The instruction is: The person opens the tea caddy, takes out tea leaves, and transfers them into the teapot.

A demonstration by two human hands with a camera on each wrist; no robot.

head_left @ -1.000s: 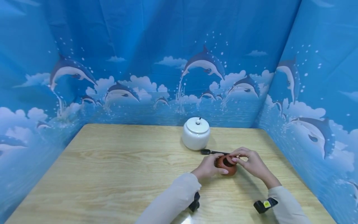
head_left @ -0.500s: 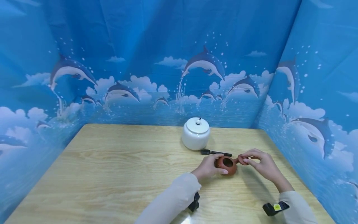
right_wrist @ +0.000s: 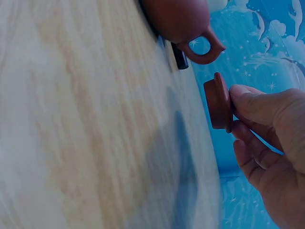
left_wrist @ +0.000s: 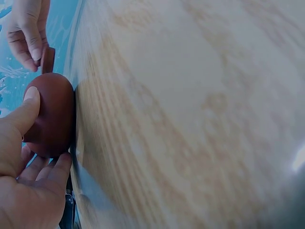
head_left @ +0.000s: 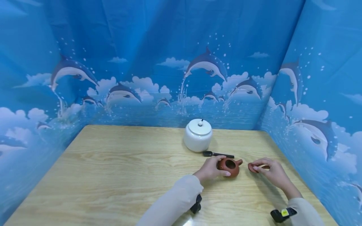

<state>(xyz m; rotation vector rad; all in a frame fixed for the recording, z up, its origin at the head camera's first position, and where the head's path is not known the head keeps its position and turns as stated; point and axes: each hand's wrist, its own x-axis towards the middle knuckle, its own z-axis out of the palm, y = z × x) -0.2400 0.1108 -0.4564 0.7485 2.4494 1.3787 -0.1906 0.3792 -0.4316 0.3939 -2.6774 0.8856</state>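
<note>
A reddish-brown clay teapot point(head_left: 232, 171) stands uncovered on the table, its dark round opening facing up and its handle point(right_wrist: 209, 56) pointing right. My left hand point(head_left: 210, 169) grips its left side, thumb on the near side and fingers around the far side. Just right of the handle, my right hand point(head_left: 272, 172) pinches the teapot lid point(right_wrist: 219, 104) between thumb and fingers. In the right wrist view the lid is held above the table, apart from the pot.
Behind the teapot lies a black scoop point(head_left: 217, 154) with a slim handle. Farther back stands a white lidded jar point(head_left: 198, 138). The wooden table point(head_left: 118, 169) meets a blue dolphin-print curtain point(head_left: 158, 62) at its back and sides.
My right hand has lifted the lid off the teapot and carried it to the right, past the handle. My left hand has stayed on the pot.
</note>
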